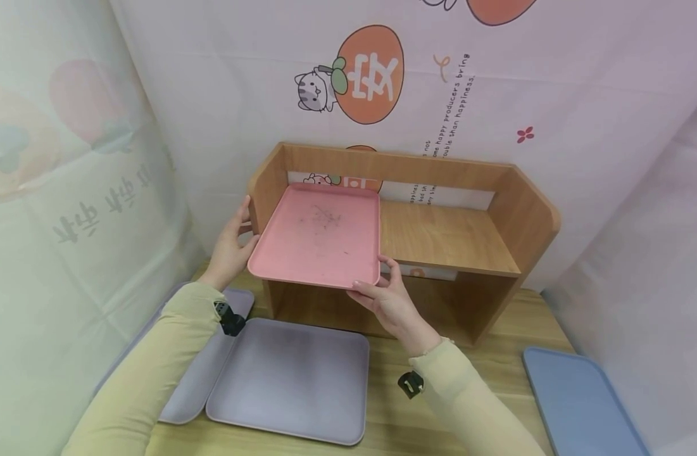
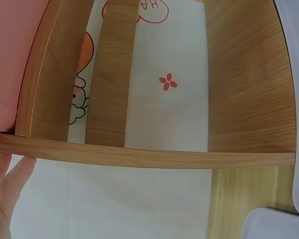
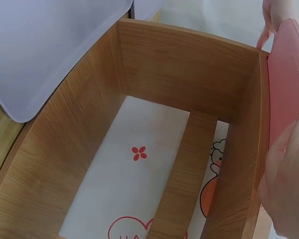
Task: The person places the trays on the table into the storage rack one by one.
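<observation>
A pink tray (image 1: 316,237) with dark marks lies on the left part of the upper board of a wooden desktop shelf (image 1: 451,237), its front edge jutting past the board. My right hand (image 1: 392,305) grips the tray's front right corner, with the thumb at the front edge and fingers along the right side. At the left, my left hand (image 1: 228,250) has its fingers extended against the outside of the shelf's side panel (image 2: 154,158). Its thumb is at the tray's left edge. Part of the tray (image 3: 288,74) also shows beside the right hand in the right wrist view.
Below the shelf, a grey-lilac tray (image 1: 291,380) lies on the wooden table (image 1: 462,405), beside another lilac tray (image 1: 190,396) partly under the left arm. A blue tray (image 1: 582,399) sits at the right. Printed cloth (image 1: 223,95) hangs behind and at both sides.
</observation>
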The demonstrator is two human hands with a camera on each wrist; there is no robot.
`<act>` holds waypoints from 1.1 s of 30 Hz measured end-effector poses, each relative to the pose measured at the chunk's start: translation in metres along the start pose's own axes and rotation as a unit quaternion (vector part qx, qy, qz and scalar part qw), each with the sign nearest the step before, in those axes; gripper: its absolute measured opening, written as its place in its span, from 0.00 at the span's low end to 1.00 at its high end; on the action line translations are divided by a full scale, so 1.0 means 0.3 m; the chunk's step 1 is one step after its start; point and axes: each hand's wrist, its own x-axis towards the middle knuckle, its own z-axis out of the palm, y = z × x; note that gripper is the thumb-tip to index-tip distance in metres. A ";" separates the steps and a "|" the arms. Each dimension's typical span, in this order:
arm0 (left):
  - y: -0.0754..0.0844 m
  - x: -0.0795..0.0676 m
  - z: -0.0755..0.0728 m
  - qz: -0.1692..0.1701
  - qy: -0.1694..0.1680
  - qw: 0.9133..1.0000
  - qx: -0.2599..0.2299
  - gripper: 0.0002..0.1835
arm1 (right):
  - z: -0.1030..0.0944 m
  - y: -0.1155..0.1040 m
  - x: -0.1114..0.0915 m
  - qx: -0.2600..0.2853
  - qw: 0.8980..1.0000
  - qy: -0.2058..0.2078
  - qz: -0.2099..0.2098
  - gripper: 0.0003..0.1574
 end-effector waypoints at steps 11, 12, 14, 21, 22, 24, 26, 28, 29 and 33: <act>0.001 0.007 0.004 0.001 0.001 1.000 -0.006 0.44 | -0.017 0.004 -0.017 0.000 1.000 -0.011 -0.005 0.46; 0.000 0.008 0.003 0.001 0.002 1.000 -0.005 0.44 | -0.019 0.004 -0.020 0.000 1.000 -0.014 -0.004 0.46; -0.003 0.010 0.001 0.001 0.004 1.000 -0.005 0.44 | -0.024 0.004 -0.024 -0.004 1.000 -0.023 -0.007 0.46; -0.003 0.010 0.000 0.002 0.009 1.000 -0.008 0.44 | -0.065 0.014 -0.059 -0.036 0.999 -0.028 -0.003 0.46; -0.003 0.010 0.000 0.001 0.009 1.000 -0.009 0.44 | -0.078 0.018 -0.066 -0.040 0.999 -0.026 0.000 0.46; -0.002 0.010 0.001 -0.001 0.010 1.000 -0.010 0.44 | -0.109 0.029 -0.082 -0.050 0.999 -0.021 0.005 0.45; -0.003 0.011 0.002 -0.002 0.010 1.000 -0.011 0.44 | -0.149 0.042 -0.099 -0.063 0.998 -0.019 0.008 0.44; -0.004 0.013 0.004 -0.003 0.010 1.000 -0.013 0.43 | -0.192 0.058 -0.114 -0.069 0.997 -0.015 0.012 0.41; -0.005 0.014 0.005 -0.003 0.010 1.000 -0.014 0.43 | -0.215 0.066 -0.123 -0.076 0.997 -0.017 0.014 0.40; -0.006 0.017 0.006 -0.004 0.010 1.000 -0.013 0.43 | -0.307 0.098 -0.153 -0.094 0.995 -0.019 0.028 0.36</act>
